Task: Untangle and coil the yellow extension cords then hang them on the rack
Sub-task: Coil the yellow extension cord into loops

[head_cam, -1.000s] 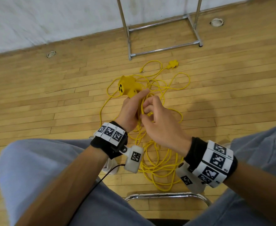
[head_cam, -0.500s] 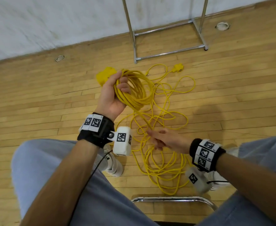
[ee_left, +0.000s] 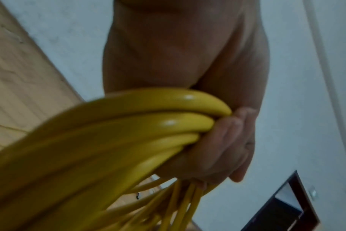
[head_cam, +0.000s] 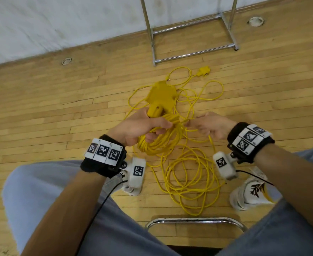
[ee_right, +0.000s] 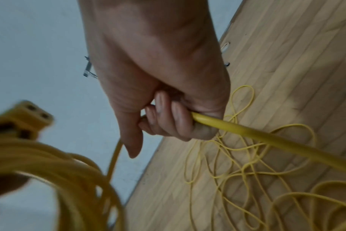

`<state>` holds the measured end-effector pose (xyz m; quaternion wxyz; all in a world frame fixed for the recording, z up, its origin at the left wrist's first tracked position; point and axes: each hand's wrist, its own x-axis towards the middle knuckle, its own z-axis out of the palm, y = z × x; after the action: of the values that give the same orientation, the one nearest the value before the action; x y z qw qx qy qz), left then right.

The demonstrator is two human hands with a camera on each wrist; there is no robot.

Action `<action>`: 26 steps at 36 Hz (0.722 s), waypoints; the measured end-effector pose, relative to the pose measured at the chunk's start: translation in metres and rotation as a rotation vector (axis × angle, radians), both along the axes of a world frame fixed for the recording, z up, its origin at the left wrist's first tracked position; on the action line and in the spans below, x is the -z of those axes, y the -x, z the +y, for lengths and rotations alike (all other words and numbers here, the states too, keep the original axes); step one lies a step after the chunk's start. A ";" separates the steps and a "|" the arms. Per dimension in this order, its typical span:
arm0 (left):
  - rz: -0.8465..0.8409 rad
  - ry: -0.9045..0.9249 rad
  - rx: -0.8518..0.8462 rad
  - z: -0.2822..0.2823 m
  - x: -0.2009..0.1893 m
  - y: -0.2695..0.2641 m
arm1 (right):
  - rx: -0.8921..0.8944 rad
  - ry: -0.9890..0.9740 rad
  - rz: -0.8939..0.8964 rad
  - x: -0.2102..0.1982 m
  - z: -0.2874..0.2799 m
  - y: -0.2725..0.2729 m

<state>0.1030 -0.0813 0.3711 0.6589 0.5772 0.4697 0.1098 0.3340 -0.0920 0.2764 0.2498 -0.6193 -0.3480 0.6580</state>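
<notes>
Left hand: my left hand (head_cam: 140,126) is closed around a bundle of coiled loops (head_cam: 157,143) of the yellow extension cord; the left wrist view shows my fingers (ee_left: 223,150) wrapped round several strands (ee_left: 128,125) lying side by side.
Socket block: the cord's yellow multi-outlet block (head_cam: 162,98) sticks up out of the top of my left fist, above the loops.
Right hand: my right hand (head_cam: 210,124) is curled around a single strand (ee_right: 267,137) of the same cord, just to the right of the left hand; the strand runs out of my fist and down to the floor.
Between the hands: a short stretch of cord (head_cam: 184,121) joins the coil to my right fist.
Loose cord: the uncoiled cord (head_cam: 190,174) lies in tangled loops on the wooden floor (head_cam: 59,108) between my shoes.
Far end: a small yellow plug end (head_cam: 204,71) rests on the floor beyond the tangle, near the rack's foot.
Rack: the chrome rack (head_cam: 192,54) stands on the floor against the white wall (head_cam: 59,21), well apart from my hands.
Me: I am sitting, grey trousers (head_cam: 50,200) at either side, a chrome chair rail (head_cam: 194,221) below.
</notes>
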 end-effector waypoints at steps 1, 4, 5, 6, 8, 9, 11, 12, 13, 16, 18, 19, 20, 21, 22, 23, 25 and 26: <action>0.053 -0.028 0.006 -0.002 0.001 -0.001 | -0.005 0.004 0.025 -0.004 0.003 0.001; 0.173 -0.100 -0.015 -0.007 0.010 -0.008 | -0.037 0.003 0.126 -0.019 0.009 0.003; 0.193 -0.122 -0.038 -0.009 0.014 -0.009 | -0.046 0.006 0.166 -0.026 0.010 0.005; 0.196 -0.141 -0.074 -0.010 0.019 -0.011 | -0.045 0.006 0.203 -0.033 0.009 0.008; 0.171 -0.177 -0.180 -0.013 0.029 -0.016 | -0.034 -0.028 0.238 -0.046 0.008 0.013; 0.152 -0.186 -0.245 -0.014 0.034 -0.019 | -0.035 -0.063 0.249 -0.052 0.005 0.017; 0.097 -0.192 -0.381 -0.015 0.041 -0.026 | -0.035 -0.124 0.276 -0.064 -0.001 0.025; 0.073 -0.193 -0.444 -0.016 0.044 -0.029 | -0.028 -0.146 0.283 -0.069 -0.004 0.029; 0.054 -0.190 -0.503 -0.016 0.047 -0.032 | -0.019 -0.162 0.275 -0.074 -0.007 0.032; -0.018 -0.183 -0.606 -0.016 0.053 -0.036 | -0.034 -0.208 0.199 -0.085 -0.015 0.039; -0.067 -0.156 -0.641 -0.018 0.053 -0.038 | -0.036 -0.240 0.152 -0.089 -0.021 0.042; -0.102 -0.136 -0.654 -0.019 0.051 -0.039 | -0.027 -0.256 0.136 -0.091 -0.024 0.044; -0.135 -0.110 -0.674 -0.019 0.051 -0.040 | -0.015 -0.272 0.125 -0.092 -0.027 0.046; -0.162 -0.074 -0.700 -0.019 0.050 -0.041 | 0.001 -0.284 0.118 -0.092 -0.030 0.048; -0.188 -0.027 -0.727 -0.018 0.049 -0.041 | 0.016 -0.292 0.112 -0.092 -0.034 0.050; -0.222 0.028 -0.744 -0.017 0.048 -0.040 | 0.027 -0.302 0.098 -0.090 -0.038 0.052; -0.347 0.166 -0.756 -0.015 0.045 -0.040 | 0.030 -0.356 0.039 -0.082 -0.047 0.057; -0.414 0.242 -0.754 -0.014 0.044 -0.040 | 0.015 -0.399 -0.011 -0.077 -0.052 0.060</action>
<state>0.1434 -0.0952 0.3274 0.7157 0.2500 0.5152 0.3998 0.2742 -0.1444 0.3536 0.3704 -0.5637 -0.4683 0.5707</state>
